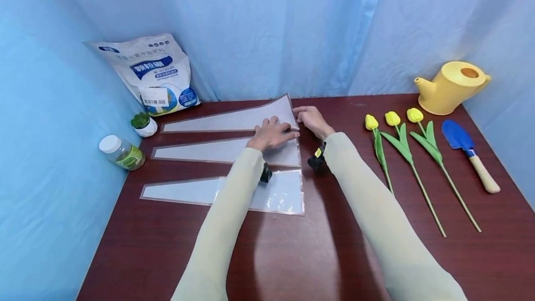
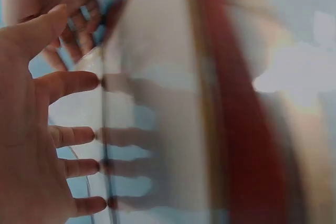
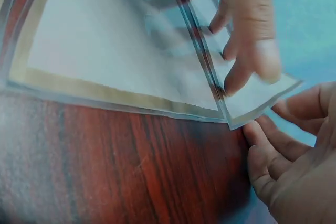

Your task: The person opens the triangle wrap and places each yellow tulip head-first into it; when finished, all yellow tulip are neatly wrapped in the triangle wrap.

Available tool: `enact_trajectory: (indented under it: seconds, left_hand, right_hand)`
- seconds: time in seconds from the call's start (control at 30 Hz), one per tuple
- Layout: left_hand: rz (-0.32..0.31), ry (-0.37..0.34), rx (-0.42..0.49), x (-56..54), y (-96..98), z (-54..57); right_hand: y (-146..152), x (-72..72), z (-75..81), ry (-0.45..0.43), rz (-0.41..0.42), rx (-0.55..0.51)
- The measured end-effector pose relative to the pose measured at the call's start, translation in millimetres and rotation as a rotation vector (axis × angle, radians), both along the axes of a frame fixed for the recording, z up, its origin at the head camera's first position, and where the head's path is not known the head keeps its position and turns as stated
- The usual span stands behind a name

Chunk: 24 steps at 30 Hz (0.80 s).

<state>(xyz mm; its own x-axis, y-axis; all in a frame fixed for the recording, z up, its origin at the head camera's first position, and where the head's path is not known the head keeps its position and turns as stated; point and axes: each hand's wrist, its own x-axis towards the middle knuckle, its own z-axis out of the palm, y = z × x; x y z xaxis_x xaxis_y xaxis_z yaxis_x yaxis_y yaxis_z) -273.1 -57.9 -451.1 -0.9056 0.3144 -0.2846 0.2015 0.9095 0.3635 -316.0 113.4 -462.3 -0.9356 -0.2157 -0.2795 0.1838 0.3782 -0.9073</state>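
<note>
**Far sheet (image 1: 209,121), wide end raised**

Only the head view takes in the watering can (image 1: 448,89) and trowel (image 1: 459,137). The wrist views reveal the left hand's (image 1: 273,134) spread fingertips along the far sheet's near edge, gripping nothing. The right hand (image 1: 314,122), partly curled, meets the wide end; I cannot tell whether it pinches. The far sheet lies beyond the middle sheet (image 1: 200,151).
</note>
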Motion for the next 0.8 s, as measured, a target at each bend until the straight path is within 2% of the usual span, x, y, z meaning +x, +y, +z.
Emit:
enact_trajectory:
  seconds: [0.1,0.2,0.27,0.33,0.43,0.53,0.67,0.8]
  left_hand:
    - [0.082,0.028,0.111,-5.0,2.8,0.6]
    - [0.169,0.082,0.276,-10.1,7.4,-0.4]
    - [0.227,0.095,0.392,-13.1,10.7,-2.5]
    - [0.281,0.090,0.470,-16.4,13.5,-6.2]
    - [0.381,0.063,0.517,-20.6,15.3,-12.1]
    - [0.450,0.041,0.533,-25.0,15.2,-13.4]
    - [0.487,0.030,0.562,-32.1,15.0,-7.7]
    - [0.495,0.025,0.567,-38.3,16.1,-2.1]
  right_hand:
    - [1.3,1.6,-4.7,-0.057,-0.060,-0.028]
    - [4.1,2.6,-8.6,-0.100,-0.087,-0.045]
    - [6.0,2.6,-10.6,-0.115,-0.097,-0.055]
    - [6.7,2.6,-11.3,-0.130,-0.110,-0.071]
    - [5.5,2.0,-10.9,-0.152,-0.108,-0.103]
    - [4.5,0.2,-8.2,-0.184,-0.096,-0.147]
    - [5.5,-4.6,-2.3,-0.213,-0.083,-0.185]
    - [6.0,-9.2,2.4,-0.207,-0.069,-0.194]
